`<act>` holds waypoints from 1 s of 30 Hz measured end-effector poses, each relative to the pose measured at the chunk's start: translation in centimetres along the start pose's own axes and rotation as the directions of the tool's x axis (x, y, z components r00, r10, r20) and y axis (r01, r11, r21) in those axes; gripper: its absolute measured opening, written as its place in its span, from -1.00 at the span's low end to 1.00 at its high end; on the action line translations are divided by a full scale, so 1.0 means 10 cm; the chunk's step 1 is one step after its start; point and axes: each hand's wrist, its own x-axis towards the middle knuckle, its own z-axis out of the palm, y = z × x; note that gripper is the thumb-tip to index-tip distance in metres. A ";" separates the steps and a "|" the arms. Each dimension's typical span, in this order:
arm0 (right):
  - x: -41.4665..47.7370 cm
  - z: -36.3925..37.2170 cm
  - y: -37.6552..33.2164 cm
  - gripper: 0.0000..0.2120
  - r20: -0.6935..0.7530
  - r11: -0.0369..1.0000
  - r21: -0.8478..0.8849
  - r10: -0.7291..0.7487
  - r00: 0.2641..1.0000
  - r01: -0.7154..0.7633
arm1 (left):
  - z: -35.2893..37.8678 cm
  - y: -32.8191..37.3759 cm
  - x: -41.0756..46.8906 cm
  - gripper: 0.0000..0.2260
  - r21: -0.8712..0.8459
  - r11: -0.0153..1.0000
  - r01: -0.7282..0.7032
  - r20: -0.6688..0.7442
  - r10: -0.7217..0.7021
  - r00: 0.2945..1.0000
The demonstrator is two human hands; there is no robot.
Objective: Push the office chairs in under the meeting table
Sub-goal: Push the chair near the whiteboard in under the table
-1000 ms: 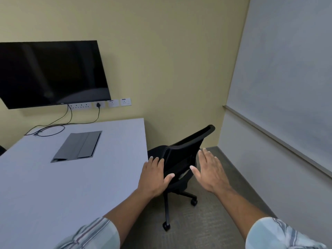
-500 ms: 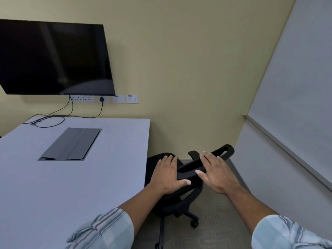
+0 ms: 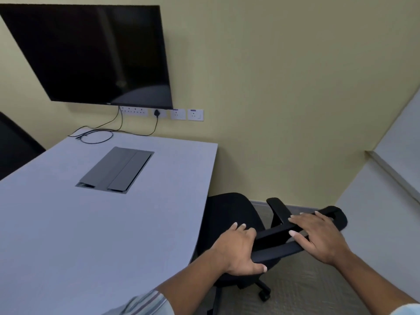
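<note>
A black office chair (image 3: 229, 214) on castors stands at the right side of the pale grey meeting table (image 3: 68, 235), its seat partly under the table's edge. My left hand (image 3: 238, 251) grips the left end of the chair's backrest top, thumb underneath. My right hand (image 3: 318, 237) lies over the right part of the same top rail, fingers curled across it. One armrest (image 3: 278, 208) sticks up between the seat and my right hand.
A dark cable hatch (image 3: 118, 169) is set in the tabletop. Black cables (image 3: 95, 135) lie at the table's far end under a wall-mounted screen (image 3: 91, 55). Another dark chair (image 3: 13, 146) shows at far left. A white wall (image 3: 375, 235) is close on the right; carpet (image 3: 306, 292) below.
Both hands went from hovering behind the chair to resting on and gripping its backrest top. I have moved closer, and the chair's seat now sits nearer the table's edge.
</note>
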 end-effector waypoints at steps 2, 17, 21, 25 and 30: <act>0.03 0.13 0.03 -0.48 -0.056 0.996 0.023 -0.082 0.995 0.083 | 0.01 -0.01 -0.06 -0.41 -0.057 0.997 0.046 0.058 -0.042 0.997; 1.34 0.13 1.42 -0.47 0.041 0.914 0.034 -0.405 0.914 0.403 | 0.24 0.81 1.26 -0.34 -0.228 0.910 0.346 0.064 -0.340 0.938; 1.82 0.15 1.59 -0.44 0.059 0.888 0.021 -0.459 0.886 0.459 | 0.18 0.93 1.51 -0.07 -0.267 0.887 0.376 0.108 -0.360 0.927; 2.28 0.21 1.61 -0.44 0.077 0.866 0.016 -0.500 0.862 0.501 | 0.14 0.85 1.72 -0.01 -0.277 0.868 0.413 0.058 -0.414 0.908; 2.65 0.27 1.47 -0.41 0.071 0.843 0.050 -0.538 0.840 0.535 | 0.18 0.59 1.79 -0.01 -0.245 0.872 0.423 -0.059 -0.449 0.892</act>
